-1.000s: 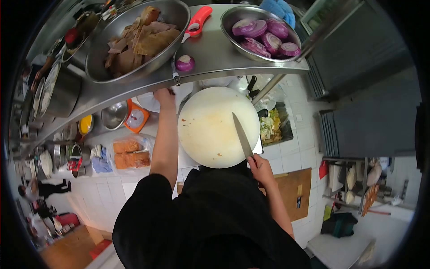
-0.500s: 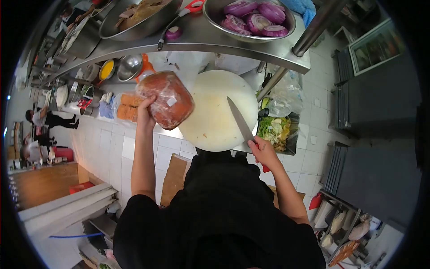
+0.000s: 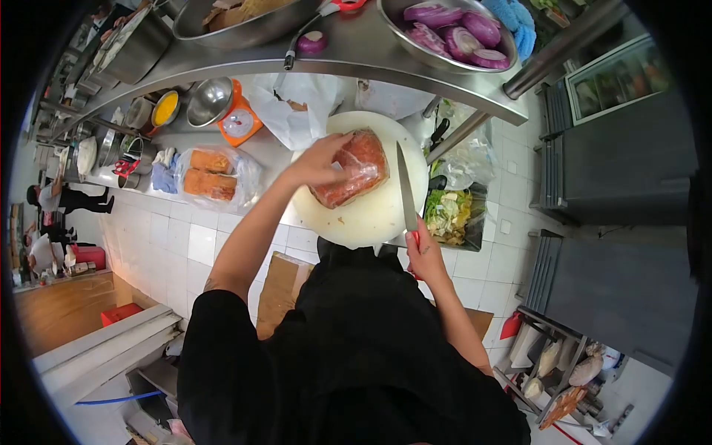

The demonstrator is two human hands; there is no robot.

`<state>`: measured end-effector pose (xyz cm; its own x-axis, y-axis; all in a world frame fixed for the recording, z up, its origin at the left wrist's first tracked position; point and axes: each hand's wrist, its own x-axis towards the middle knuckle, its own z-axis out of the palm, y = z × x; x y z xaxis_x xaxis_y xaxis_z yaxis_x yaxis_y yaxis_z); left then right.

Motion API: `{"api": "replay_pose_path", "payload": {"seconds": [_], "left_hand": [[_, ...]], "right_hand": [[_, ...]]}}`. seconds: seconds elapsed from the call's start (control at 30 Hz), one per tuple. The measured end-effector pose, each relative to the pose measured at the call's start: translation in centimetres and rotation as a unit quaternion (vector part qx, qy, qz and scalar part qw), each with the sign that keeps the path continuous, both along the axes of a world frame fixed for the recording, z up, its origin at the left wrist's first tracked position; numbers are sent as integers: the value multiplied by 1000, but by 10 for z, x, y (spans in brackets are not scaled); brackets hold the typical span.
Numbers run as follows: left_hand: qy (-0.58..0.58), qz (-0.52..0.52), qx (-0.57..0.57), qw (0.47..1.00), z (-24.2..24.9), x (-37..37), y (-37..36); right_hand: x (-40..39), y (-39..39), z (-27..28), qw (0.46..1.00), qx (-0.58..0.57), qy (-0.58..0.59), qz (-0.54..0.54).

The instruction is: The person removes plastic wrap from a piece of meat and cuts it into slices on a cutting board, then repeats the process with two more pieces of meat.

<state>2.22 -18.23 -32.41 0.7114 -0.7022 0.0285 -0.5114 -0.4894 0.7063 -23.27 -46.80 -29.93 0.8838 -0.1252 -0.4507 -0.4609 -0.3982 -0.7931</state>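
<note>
A wrapped block of reddish meat [image 3: 361, 178] lies on the round white cutting board [image 3: 378, 222]. My left hand [image 3: 322, 163] rests on the block's left side, fingers apart over the shiny wrap; the fingertips partly blend with it. In my right hand [image 3: 424, 256] is the red handle of a long knife [image 3: 406, 185]. Its blade points away from me over the board's right side, beside the block and apart from it.
An orange scale [image 3: 239, 122], a steel bowl [image 3: 210, 102] and bagged orange blocks [image 3: 210, 185] stand left. Above runs a steel shelf [image 3: 356, 63] with a bowl of red onions [image 3: 461, 37]. A tray of chopped greens [image 3: 475, 222] sits right. Two people stand far left.
The wrapped block has moved right from the board's left edge onto the board. My left hand now lies over it instead of holding it up. The knife has turned more upright in view.
</note>
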Motion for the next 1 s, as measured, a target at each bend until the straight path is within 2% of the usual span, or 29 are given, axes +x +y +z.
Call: {"api": "replay_pose_path", "payload": {"seconds": [0.03, 0.07, 0.1, 0.17, 0.2, 0.23, 0.27, 0.37, 0.4, 0.43, 0.5, 0.53, 0.57, 0.6, 0.63, 0.77, 0.8, 0.83, 0.87, 0.9, 0.97, 1.0], "left_hand": [[3, 0, -4, 1000, 9, -19, -3], [-121, 18, 73, 990, 19, -42, -6], [-242, 36, 148, 958, 28, -55, -8], [-231, 26, 129, 964, 18, -44, 10], [-56, 35, -20, 998, 3, -30, 24], [121, 42, -166, 978, -6, -19, 38], [80, 111, -110, 984, 4, -12, 50], [99, 170, -129, 972, 9, 10, 75], [89, 134, -60, 985, 35, 4, 77], [88, 135, -61, 985, 31, 1, 78], [45, 58, 55, 996, 14, -2, 79], [47, 61, 63, 995, 10, -7, 75], [46, 61, 63, 995, 4, -12, 74], [39, 96, 15, 995, -1, -17, 71], [34, 128, -33, 991, -5, -22, 67], [90, 189, -92, 974, -26, -53, 71], [110, 209, -106, 966, -32, -71, 71], [142, 234, -81, 958, -6, -96, 61], [52, 262, -64, 962, -33, -121, 63], [79, 278, -86, 953, -39, -142, 58], [170, 289, -160, 928, -41, -173, 44], [239, 289, -185, 909, -31, -187, 33]], "right_hand": [[-5, -4, -16, 1000, -4, 3, 0], [-11, -12, -44, 999, -26, -32, -5], [-12, -12, -44, 997, -48, -66, -9], [-19, -15, -40, 994, -73, -79, -4], [-18, -9, -17, 997, 3, -65, -47], [-16, -3, 1, 991, 79, -51, -90], [-14, 1, 9, 986, 107, -61, -116], [-10, 0, 30, 994, 51, -31, -93], [-14, -5, 29, 997, 27, -24, -70], [-19, -9, 39, 997, 27, -25, -69], [-32, -16, 69, 998, -33, 46, 2], [-39, -20, 82, 998, -32, 45, 3], [-47, -25, 95, 996, -4, 87, 9], [-52, -28, 105, 991, 24, 129, 13], [-52, -32, 111, 991, 24, 130, 8], [-17, -36, 141, 981, 100, 160, 44], [-3, -36, 151, 981, 58, 159, 100], [11, -35, 164, 975, 17, 158, 153], [29, -29, 185, 966, -52, 150, 204], [42, -28, 191, 967, -51, 149, 201], [68, -26, 197, 922, -178, 75, 335], [88, -13, 212, 900, -220, 115, 359]]}}
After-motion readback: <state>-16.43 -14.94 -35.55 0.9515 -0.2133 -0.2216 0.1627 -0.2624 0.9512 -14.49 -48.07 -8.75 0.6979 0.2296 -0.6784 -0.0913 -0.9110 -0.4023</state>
